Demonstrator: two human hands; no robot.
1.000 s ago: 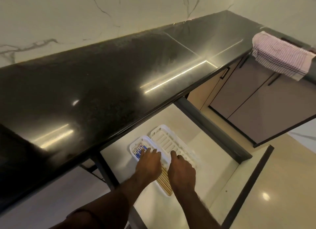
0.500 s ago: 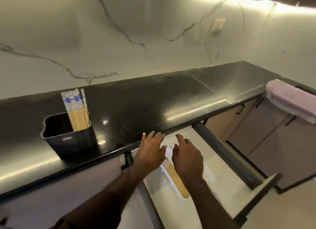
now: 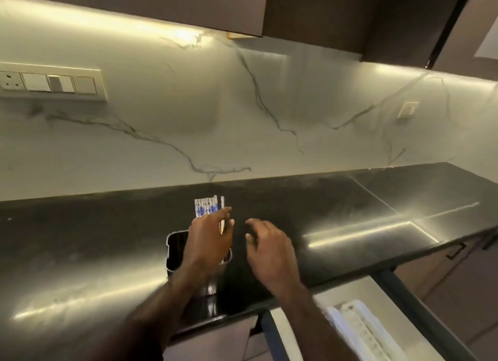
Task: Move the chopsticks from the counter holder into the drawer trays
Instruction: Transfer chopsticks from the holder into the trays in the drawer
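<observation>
head | left hand (image 3: 208, 242) pinching chopsticks (image 3: 207, 206) in holder (image 3: 174, 248) | right hand (image 3: 269, 248) spread, holding nothing

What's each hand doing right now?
Left hand: fingers closing on the chopsticks in the holder; grip unclear.
Right hand: open, holding nothing.
</observation>
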